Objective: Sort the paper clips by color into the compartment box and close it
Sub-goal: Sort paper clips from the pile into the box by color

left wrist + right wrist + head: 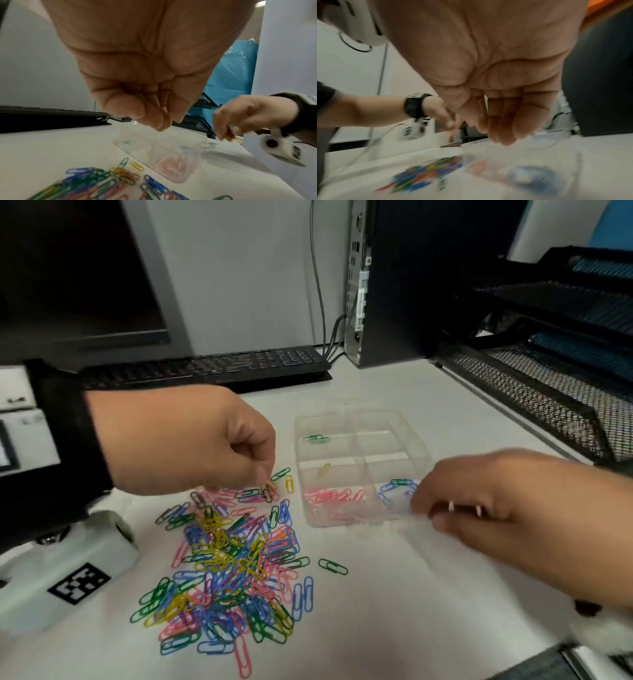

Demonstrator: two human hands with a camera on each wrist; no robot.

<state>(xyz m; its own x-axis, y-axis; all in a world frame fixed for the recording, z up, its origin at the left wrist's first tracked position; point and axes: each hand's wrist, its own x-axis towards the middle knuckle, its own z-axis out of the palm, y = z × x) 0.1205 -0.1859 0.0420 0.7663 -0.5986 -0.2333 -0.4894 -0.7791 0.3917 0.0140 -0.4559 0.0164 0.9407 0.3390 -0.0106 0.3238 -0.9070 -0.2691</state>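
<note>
Light: we see even, soft indoor brightness.
Blur: we find the right wrist view smeared.
Edges: we notice wide-angle bending.

Mixed-color paper clips [233, 570] heaped just left of clear, open compartment box [394, 419]

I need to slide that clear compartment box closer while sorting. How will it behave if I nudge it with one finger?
The clear compartment box looks thin-walled and mostly empty, so it is probably light and slides easily on the smooth white table. It sits low and wide, so tipping seems unlikely. With its top open, a sharp push might jostle the pink clips.
</note>
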